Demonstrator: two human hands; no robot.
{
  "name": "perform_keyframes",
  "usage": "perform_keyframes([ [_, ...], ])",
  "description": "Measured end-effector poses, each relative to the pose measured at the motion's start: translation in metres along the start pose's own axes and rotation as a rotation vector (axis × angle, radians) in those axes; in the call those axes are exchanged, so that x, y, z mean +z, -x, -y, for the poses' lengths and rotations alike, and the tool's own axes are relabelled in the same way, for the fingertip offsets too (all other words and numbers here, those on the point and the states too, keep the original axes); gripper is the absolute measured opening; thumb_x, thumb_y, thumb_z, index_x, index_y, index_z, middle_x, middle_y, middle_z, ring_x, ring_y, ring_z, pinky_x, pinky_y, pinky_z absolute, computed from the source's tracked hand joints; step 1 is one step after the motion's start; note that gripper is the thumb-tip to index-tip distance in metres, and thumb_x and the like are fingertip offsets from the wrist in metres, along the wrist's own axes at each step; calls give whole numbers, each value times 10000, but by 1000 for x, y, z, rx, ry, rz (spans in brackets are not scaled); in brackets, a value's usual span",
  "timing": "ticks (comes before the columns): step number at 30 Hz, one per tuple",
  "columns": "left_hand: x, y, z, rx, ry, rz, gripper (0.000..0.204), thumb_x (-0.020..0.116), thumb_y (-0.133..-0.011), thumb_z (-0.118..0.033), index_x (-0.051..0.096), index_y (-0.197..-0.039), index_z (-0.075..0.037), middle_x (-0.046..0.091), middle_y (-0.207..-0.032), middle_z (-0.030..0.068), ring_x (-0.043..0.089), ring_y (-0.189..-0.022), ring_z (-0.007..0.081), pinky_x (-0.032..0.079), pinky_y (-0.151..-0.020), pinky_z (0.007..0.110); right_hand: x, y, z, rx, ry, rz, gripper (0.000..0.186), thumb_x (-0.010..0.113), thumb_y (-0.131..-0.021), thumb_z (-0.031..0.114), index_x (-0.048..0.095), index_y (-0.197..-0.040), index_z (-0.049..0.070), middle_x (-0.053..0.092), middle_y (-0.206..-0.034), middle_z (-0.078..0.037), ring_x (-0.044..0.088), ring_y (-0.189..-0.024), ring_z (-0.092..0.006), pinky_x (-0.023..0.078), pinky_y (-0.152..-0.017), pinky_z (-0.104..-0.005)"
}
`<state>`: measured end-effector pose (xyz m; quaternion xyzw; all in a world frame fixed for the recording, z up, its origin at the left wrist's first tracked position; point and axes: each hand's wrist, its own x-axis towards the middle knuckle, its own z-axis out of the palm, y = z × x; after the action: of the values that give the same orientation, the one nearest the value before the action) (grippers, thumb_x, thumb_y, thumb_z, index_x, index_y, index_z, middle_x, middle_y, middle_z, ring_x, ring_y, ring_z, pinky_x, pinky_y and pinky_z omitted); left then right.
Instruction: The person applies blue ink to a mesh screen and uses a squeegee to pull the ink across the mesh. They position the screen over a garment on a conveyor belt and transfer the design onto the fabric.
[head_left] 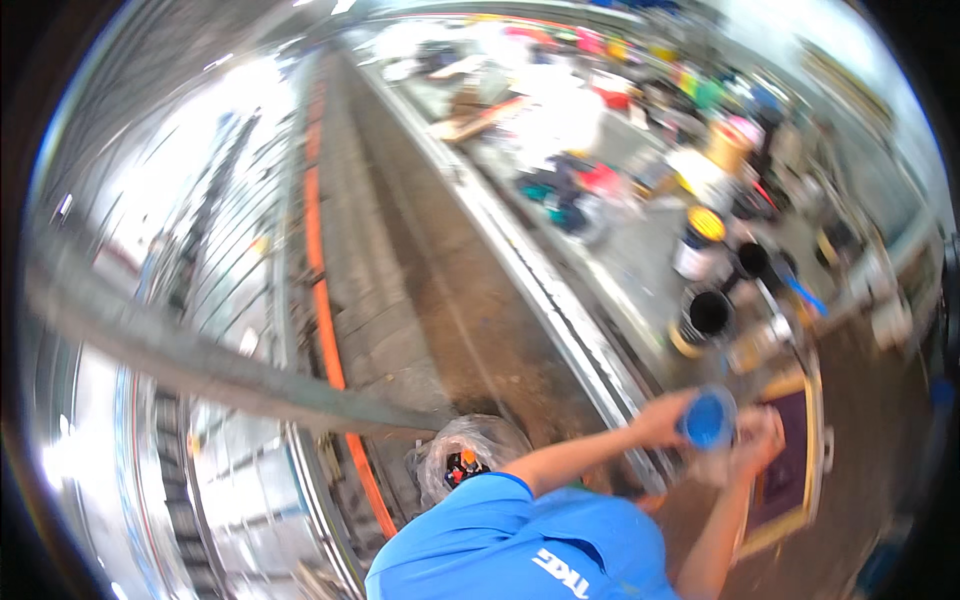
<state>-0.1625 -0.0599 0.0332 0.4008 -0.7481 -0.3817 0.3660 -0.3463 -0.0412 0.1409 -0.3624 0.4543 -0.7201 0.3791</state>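
My left hand (660, 418) grips a clear cup (708, 420) with blue in its top, held out in front of my blue shirt at the lower right. Just right of the cup is my right hand (760, 440), fingers curled; motion blur hides what they hold. Under my hands a wooden-framed screen (788, 485) with a dark purple middle stands on the brown floor.
A long bench (640, 300) on the right carries cans (700, 250), dark containers (708, 315) and clutter. A trough (440, 270) runs beside an orange pipe (325, 330). A grey post (250, 360) crosses the left. A plastic-lined bin (465, 465) sits near my left elbow.
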Motion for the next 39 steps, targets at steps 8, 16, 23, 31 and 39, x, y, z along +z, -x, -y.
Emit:
perform_keyframes([
  [8, -33, 3, -20, -70, -53, 15, 1089, 890, -604, -300, 334, -1506, -49, 560, -1348, 190, 539, -1192, 392, 454, -1009, 460, 14, -33, 14, -126, 7, 24, 311, 504, -1035, 127, 439, -732, 94, 289, -578, 36, 267, -504, -79, 276, -508, -266],
  [16, -18, 0, 1, -46, -82, -4, 1072, 886, -586, -324, 358, -1480, -58, 510, -1428, 168, 537, -1177, 389, 459, -1003, 463, 6, -32, 14, 58, -132, 349, 303, 510, -1032, 138, 452, -740, 83, 274, -567, 23, 275, -489, -82, 287, -508, -279],
  [23, -22, 1, -1, -46, -92, -22, 1068, 891, -580, -332, 369, -1463, -36, 513, -1425, 169, 537, -1178, 385, 461, -1000, 460, 33, -33, 7, -27, -104, 138, 389, 505, -1036, 152, 344, -684, 107, 296, -575, 15, 274, -525, -95, 270, -549, -273],
  [31, -23, 1, -6, -65, -96, 4, 1070, 896, -582, -305, 368, -1466, -13, 531, -1390, 180, 540, -1181, 384, 457, -1007, 457, 20, -34, 27, 63, 67, 148, 392, 506, -1028, 124, 337, -674, 111, 278, -583, 13, 299, -537, -100, 315, -565, -281],
  [39, -26, -2, -7, -97, -81, -1, 1092, 902, -570, -290, 361, -1477, -11, 551, -1363, 188, 540, -1184, 382, 457, -1011, 454, 25, -26, 22, 87, -223, 419, 363, 490, -1021, 115, 343, -688, 102, 290, -595, 9, 297, -554, -104, 320, -573, -287],
])
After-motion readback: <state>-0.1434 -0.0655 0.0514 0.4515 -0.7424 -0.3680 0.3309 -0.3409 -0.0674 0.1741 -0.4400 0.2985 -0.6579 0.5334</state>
